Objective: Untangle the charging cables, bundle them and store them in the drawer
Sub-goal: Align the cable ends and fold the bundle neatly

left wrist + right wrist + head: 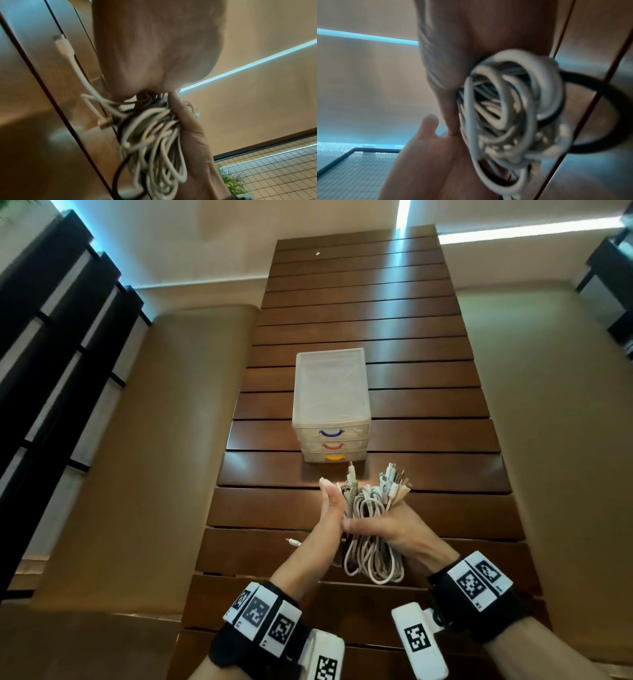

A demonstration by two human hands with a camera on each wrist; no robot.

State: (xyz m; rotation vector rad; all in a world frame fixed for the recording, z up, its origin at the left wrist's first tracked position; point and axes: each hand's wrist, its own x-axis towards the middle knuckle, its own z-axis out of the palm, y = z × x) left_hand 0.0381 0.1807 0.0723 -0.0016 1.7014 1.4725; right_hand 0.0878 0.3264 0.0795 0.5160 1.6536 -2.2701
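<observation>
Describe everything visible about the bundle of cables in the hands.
The cable bundle is a thick bunch of mostly white, rubbery-looking cords with at least one black one, looped together. Its plugs fan out at the far end toward the drawer unit; its loops hang near the table at the near end. The right hand grips its middle; the left hand lies flat against its left side.

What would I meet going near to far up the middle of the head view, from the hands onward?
Hanging cable loops → right hand gripping the bundle → connector ends → drawer unit: yellow handle, red handle, blue handle.
</observation>
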